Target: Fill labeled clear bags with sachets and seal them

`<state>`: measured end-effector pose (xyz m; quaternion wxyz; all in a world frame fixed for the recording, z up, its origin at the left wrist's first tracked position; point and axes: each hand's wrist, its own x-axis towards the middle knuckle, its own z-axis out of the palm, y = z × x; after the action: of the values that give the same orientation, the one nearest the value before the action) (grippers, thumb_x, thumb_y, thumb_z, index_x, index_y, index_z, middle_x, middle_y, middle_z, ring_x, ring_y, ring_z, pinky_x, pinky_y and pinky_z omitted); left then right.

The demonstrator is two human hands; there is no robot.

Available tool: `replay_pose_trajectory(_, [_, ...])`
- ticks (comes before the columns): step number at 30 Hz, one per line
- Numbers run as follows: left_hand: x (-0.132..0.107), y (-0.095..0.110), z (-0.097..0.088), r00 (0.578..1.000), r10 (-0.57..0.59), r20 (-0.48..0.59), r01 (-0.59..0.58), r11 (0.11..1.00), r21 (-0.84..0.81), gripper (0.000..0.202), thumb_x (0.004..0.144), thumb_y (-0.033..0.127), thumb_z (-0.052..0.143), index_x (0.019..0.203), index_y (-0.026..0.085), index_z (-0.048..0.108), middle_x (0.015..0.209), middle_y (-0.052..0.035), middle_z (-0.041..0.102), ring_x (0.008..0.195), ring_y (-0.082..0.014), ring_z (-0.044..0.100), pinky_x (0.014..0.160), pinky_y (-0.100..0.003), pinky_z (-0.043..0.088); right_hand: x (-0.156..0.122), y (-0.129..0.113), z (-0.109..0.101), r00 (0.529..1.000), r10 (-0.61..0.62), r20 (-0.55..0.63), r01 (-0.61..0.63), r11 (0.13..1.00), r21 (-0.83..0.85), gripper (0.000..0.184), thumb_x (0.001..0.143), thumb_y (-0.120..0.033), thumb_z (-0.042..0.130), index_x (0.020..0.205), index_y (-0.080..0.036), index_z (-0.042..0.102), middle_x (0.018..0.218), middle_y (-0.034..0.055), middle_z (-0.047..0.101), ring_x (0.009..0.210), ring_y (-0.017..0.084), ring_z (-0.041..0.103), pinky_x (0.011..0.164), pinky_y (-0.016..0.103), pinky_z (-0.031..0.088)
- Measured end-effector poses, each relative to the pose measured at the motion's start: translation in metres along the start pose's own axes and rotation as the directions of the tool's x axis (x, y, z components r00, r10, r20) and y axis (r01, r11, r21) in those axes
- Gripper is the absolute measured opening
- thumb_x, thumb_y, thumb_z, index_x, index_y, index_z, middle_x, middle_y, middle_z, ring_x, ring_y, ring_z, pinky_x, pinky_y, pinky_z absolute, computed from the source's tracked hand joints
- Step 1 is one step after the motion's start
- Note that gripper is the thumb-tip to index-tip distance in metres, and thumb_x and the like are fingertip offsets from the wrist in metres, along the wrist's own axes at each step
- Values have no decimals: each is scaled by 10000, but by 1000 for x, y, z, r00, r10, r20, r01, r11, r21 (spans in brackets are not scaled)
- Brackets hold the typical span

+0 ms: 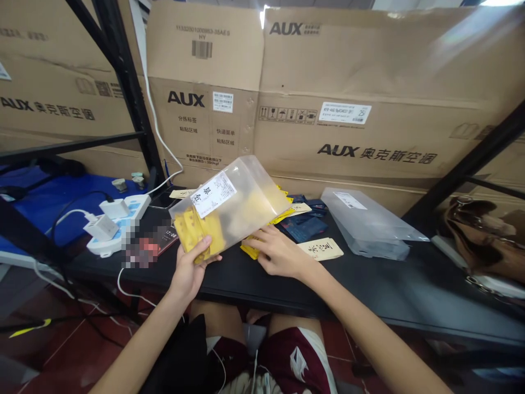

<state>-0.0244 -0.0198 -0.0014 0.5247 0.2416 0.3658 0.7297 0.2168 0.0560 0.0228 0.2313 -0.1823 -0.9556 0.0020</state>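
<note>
My left hand (194,268) is closed around the lower left end of a frosted plastic bag (246,197), which is tilted and bears a white label (214,194). Yellow packets (199,232) show through the bag's bottom. On the desk to the right, my right hand (274,249) has its fingers curled down at some small yellow packets (249,249); whether it grips one is hidden. Beside that hand lie dark blue packets (303,227) and a cream paper card (324,249) with black characters.
A stack of frosted bags (365,224) lies on the black desk (414,290). At left are a white power strip (118,224) with chargers and a phone (166,238). Large cardboard sheets (295,65) stand behind; a brown bag (479,230) is at far right.
</note>
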Motion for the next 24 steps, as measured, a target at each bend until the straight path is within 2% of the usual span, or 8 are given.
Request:
replay_pose_trajectory(3, [0,-2,-2,1000,10,10,-10,1000,7,550,620,311,1014,1070,163,733,1054,-42,788,802,-197,755,569,-312,678,10,-13,2,980,109,169,-104,994,-34,638,799,-7,553,1416,-87,694,1447,231,679,1318,366,648,1090,548,578])
replay_pose_trajectory(7, [1,-4,-3,1000,2,25,-2,1000,20,569,619,317,1016,1087,166,729,1023,-48,788,798,-211,760,573,-324,682,3,-38,-6,957,149,248,-167,984,54,628,796,-84,619,1418,-105,702,1324,184,713,1198,328,653,1056,500,588])
replay_pose_trajectory(11, [0,-5,-3,999,26,35,-27,998,49,649,603,313,1023,1162,177,723,1043,-51,782,837,-235,763,569,-335,685,-23,-59,-21,952,129,278,-176,973,150,599,814,-158,669,1410,-140,714,1202,146,709,1116,312,643,1011,504,594])
replay_pose_trajectory(14, [-2,-5,-1,999,36,30,-37,997,65,703,592,306,1025,1210,186,712,1074,-51,774,853,-234,758,573,-331,685,-44,-56,-31,954,150,260,-216,945,246,610,765,-36,599,1344,-162,744,1247,139,726,1187,298,684,1061,487,594])
replay_pose_trajectory(17, [-2,-4,0,999,31,33,-34,996,81,736,597,317,1022,1251,198,705,1065,-48,769,846,-233,757,580,-330,684,-62,-43,-39,962,165,219,-226,929,294,668,707,77,466,1229,-195,783,1247,95,791,1346,280,678,1210,507,518])
replay_pose_trajectory(19, [-2,-4,1,999,37,37,-40,995,88,749,603,328,1018,1272,206,704,1072,-52,771,851,-236,761,581,-326,683,-69,-36,-43,957,187,223,-250,921,299,672,712,95,420,1171,-212,801,1217,68,821,1331,254,708,1204,479,534])
replay_pose_trajectory(22, [-3,-4,1,998,44,46,-48,994,97,760,613,341,1014,1292,210,698,1082,-58,777,865,-248,770,580,-327,681,-71,-32,-43,949,268,163,-300,929,218,571,837,50,421,1185,-199,799,1232,90,820,1198,250,765,1087,448,610])
replay_pose_trajectory(24, [-3,-4,1,998,44,47,-49,993,104,761,612,344,1015,1286,203,694,1064,-56,778,859,-253,773,577,-333,678,-66,-33,-39,928,368,56,-369,929,19,386,981,-107,500,1241,-154,781,1342,170,770,1230,334,730,1083,548,595])
